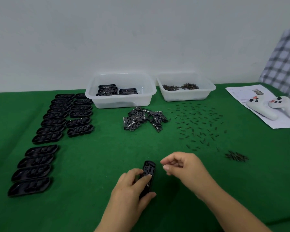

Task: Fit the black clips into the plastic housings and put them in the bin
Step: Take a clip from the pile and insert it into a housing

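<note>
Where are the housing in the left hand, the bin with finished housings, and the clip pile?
housing point(149, 171): head view, upper face.
bin point(107, 102): head view, front wall.
clip pile point(143, 118): head view, middle.

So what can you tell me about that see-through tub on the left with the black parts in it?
The left tub is a translucent, whitish plastic rectangle with a flared rim and rounded corners. It stands upright on the green cloth by the wall. About four black housings lie inside at the back. Its left corner overlaps the housing rows; no hand touches it.

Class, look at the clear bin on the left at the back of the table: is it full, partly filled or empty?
Partly filled. The left bin holds a few black housings on its floor, with most of the bottom bare.
</note>
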